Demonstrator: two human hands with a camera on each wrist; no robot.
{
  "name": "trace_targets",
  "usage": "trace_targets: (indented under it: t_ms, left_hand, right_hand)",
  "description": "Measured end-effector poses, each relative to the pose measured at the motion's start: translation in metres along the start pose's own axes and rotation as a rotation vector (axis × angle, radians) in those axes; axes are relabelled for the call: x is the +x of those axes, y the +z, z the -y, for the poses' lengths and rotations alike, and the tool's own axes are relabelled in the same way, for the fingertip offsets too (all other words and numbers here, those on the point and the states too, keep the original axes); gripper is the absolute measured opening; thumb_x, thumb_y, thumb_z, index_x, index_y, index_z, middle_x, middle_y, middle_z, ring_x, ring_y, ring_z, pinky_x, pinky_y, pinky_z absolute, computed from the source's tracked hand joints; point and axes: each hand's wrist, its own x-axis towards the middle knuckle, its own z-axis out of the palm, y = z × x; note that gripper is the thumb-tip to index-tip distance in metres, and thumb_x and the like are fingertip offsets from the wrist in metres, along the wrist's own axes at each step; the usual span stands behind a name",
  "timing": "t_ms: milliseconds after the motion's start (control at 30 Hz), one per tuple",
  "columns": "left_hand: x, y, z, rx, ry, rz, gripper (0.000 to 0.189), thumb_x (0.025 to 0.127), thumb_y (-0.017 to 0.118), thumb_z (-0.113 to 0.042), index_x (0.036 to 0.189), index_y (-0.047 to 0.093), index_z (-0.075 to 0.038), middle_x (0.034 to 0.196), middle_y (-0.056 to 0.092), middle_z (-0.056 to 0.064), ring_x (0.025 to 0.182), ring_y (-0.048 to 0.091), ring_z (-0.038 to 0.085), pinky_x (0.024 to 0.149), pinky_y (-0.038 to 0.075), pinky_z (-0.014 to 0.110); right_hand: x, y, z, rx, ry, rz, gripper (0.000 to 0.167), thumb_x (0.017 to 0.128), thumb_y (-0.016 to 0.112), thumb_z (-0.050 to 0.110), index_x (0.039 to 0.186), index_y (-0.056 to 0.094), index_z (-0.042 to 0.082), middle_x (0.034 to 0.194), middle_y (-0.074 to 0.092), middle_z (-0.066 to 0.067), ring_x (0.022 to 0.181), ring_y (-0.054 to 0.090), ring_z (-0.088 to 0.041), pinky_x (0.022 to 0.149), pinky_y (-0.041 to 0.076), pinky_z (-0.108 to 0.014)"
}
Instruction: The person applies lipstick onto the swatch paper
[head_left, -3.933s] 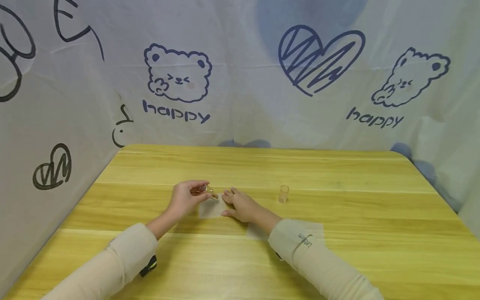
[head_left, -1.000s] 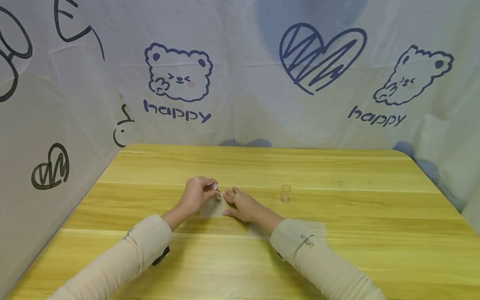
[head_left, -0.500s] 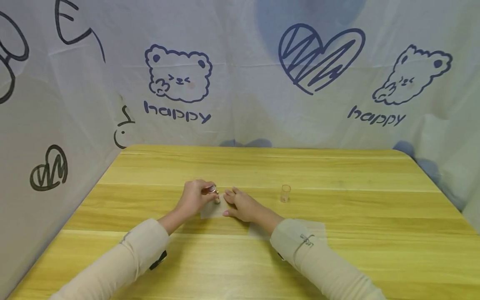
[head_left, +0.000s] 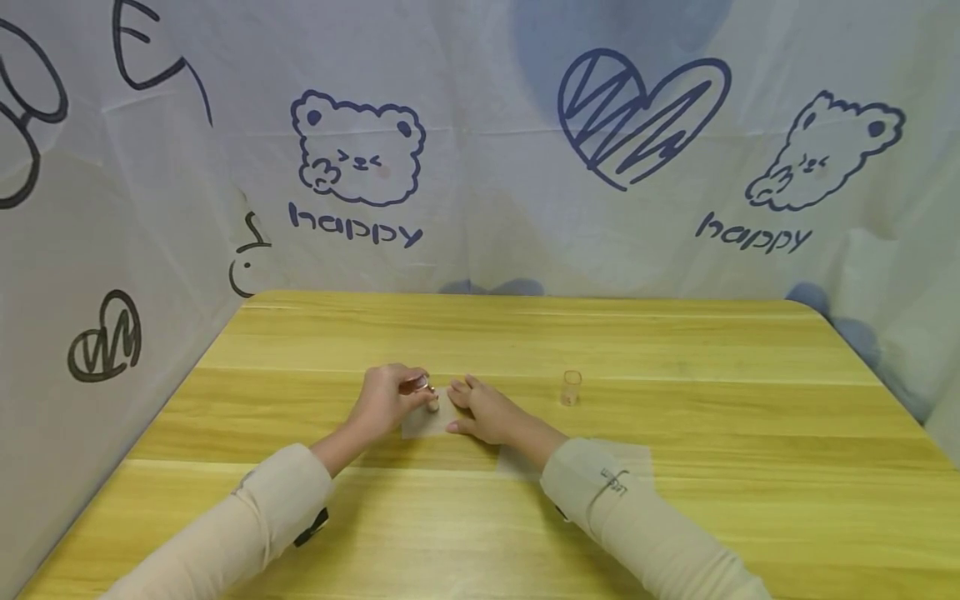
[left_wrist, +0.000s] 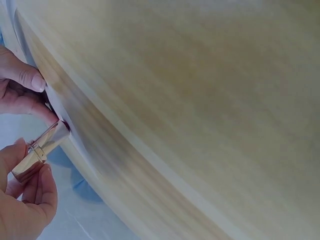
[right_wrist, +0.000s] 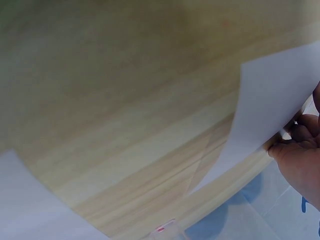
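Observation:
My left hand (head_left: 384,398) pinches a shiny gold lipstick (left_wrist: 44,150) between thumb and fingers, tilted with its end at a small white paper (head_left: 416,427). A dark red tip shows where the lipstick meets the paper in the left wrist view. To the right, my right hand (head_left: 487,412) rests on the paper's right side with its fingers extended, covering part of the sheet. Any mark under the tip is hidden. Farther right on the table stands a clear cap (head_left: 571,389) with a pinkish rim.
A second white paper (head_left: 632,460) lies on the wooden table (head_left: 480,533), partly beneath my right forearm. Pale cloth (head_left: 495,217) with drawn bears and hearts hangs behind the table and along its left side.
Compared with 3.9 seconds ago, my left hand has turned the lipstick down and moved it right onto the paper. Over the last second it slid slightly nearer and left. My right hand stays.

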Motion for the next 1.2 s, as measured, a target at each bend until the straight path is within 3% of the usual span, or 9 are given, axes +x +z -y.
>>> trace_targets:
  t_ms: [1200]
  left_hand:
    - [-0.015, -0.007, 0.001, -0.001, 0.018, 0.008, 0.03, 0.073, 0.075, -0.002, 0.099, 0.067, 0.011, 0.085, 0.07, 0.019, 0.076, 0.068, 0.026, 0.067, 0.058, 0.029]
  right_hand:
    - [0.0, 0.0, 0.0, -0.011, -0.004, 0.007, 0.06, 0.091, 0.058, 0.031, 0.138, 0.038, 0.0, 0.148, 0.03, -0.015, 0.14, 0.02, -0.037, 0.115, 0.024, -0.046]
